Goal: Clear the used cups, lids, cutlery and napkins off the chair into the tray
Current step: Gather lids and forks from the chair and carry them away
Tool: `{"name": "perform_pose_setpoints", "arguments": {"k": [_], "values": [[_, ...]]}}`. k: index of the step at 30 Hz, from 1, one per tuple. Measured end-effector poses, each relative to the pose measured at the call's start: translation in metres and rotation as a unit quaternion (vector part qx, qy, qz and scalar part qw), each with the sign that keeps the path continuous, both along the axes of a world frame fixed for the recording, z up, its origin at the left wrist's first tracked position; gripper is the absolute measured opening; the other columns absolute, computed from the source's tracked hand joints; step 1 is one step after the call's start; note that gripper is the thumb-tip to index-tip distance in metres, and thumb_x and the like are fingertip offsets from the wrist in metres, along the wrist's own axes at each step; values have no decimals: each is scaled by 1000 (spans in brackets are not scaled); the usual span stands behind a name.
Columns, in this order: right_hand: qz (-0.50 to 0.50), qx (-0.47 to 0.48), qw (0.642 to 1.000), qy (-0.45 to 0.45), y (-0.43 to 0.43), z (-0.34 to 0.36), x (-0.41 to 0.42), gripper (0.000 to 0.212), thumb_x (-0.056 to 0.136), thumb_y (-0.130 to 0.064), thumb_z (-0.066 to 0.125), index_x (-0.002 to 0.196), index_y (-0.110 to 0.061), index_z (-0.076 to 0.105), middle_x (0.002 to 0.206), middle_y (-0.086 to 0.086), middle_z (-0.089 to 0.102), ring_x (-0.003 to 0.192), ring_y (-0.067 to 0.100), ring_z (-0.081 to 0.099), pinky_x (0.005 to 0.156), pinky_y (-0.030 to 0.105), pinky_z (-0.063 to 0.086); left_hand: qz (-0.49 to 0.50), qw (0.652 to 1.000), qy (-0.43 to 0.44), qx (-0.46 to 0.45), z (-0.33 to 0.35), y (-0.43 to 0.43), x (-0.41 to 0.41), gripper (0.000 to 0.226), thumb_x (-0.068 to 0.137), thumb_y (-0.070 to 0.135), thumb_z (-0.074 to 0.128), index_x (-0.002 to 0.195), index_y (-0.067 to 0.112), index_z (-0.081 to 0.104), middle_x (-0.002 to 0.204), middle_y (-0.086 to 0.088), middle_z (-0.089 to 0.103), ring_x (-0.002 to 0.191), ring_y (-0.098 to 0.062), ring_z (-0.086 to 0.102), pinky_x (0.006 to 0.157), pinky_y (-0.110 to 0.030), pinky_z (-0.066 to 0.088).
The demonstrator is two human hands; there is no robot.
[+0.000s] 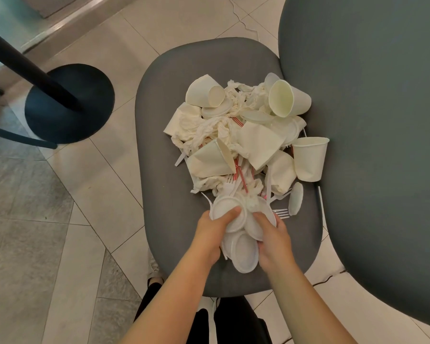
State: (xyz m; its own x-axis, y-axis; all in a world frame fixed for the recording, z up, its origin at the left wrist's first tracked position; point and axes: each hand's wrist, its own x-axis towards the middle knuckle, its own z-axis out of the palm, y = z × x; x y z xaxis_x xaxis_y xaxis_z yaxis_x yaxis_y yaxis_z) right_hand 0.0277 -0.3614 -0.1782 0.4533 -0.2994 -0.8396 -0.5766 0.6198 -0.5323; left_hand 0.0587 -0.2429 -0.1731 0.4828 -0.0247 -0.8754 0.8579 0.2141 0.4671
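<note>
A heap of used white paper cups (pixel 308 158), crumpled napkins (pixel 204 127), plastic lids, forks (pixel 282 213) and red-striped straws (pixel 241 173) lies on the grey chair seat (pixel 174 194). At the near end of the heap both hands clutch a bunch of white plastic lids (pixel 245 252). My left hand (pixel 214 234) grips the bunch from the left, thumb over a lid. My right hand (pixel 273 240) grips it from the right, together with a bit of napkin. No tray is in view.
The chair's tall grey backrest (pixel 372 120) rises on the right. A black round table base and pole (pixel 70 103) stand on the tiled floor at left. My dark trousers and a shoe show below the seat's near edge.
</note>
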Motion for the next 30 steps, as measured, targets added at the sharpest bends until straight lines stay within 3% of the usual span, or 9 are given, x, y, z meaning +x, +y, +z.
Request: {"name": "perform_pose_setpoints", "arguments": {"k": [4, 9, 15, 21, 23, 26, 30], "values": [[-49, 34, 998, 17, 3, -1, 1, 41, 79, -8, 76, 117, -17, 64, 106, 12, 73, 92, 32, 71, 78, 49, 59, 44, 996, 25, -69, 4, -8, -4, 42, 82, 15, 75, 121, 8, 62, 110, -17, 71, 100, -34, 70, 88, -50, 56], [-53, -10, 999, 11, 4, 0, 0, 46, 76, -15, 80, 119, -21, 63, 106, 8, 73, 94, 30, 72, 83, 54, 58, 96, 993, 22, -58, 10, -26, -8, 40, 83, 11, 73, 121, 9, 61, 111, -18, 70, 100, -34, 69, 88, -51, 56], [-45, -69, 997, -14, 0, 16, -9, 34, 78, -19, 79, 110, -26, 68, 92, -2, 77, 84, 18, 75, 70, 37, 61, 92, 996, 1, 15, 22, -40, -19, 43, 81, 16, 76, 120, 13, 59, 111, -12, 69, 99, -28, 69, 89, -49, 56], [-52, -112, 992, -22, -4, 37, -9, 34, 76, -23, 81, 107, -31, 68, 84, -11, 76, 72, 7, 73, 55, 25, 57, 109, 994, 3, 12, 46, -47, -19, 39, 82, 12, 74, 119, 12, 60, 110, -13, 70, 99, -29, 69, 89, -49, 56], [-40, -130, 990, -24, -5, 43, -6, 37, 75, -27, 82, 107, -37, 67, 87, -12, 75, 75, 7, 73, 58, 26, 58, 116, 993, 11, 3, 55, -47, -14, 38, 82, 11, 74, 118, 11, 61, 109, -13, 70, 98, -29, 69, 88, -48, 56], [-14, -159, 986, -41, -6, 54, 0, 23, 77, -31, 80, 89, -46, 68, 84, -17, 74, 76, 6, 73, 64, 30, 58, 130, 991, 23, -23, 74, -48, -9, 37, 83, 11, 73, 119, 10, 62, 108, -14, 71, 97, -30, 70, 86, -48, 57], [-6, -179, 982, -55, -8, 69, 2, 23, 77, -32, 79, 97, -40, 69, 88, -15, 75, 80, 8, 73, 69, 33, 59, 127, 992, 6, -26, 93, -49, -10, 37, 84, 13, 73, 118, 12, 62, 107, -13, 72, 97, -30, 70, 87, -50, 56]]}}
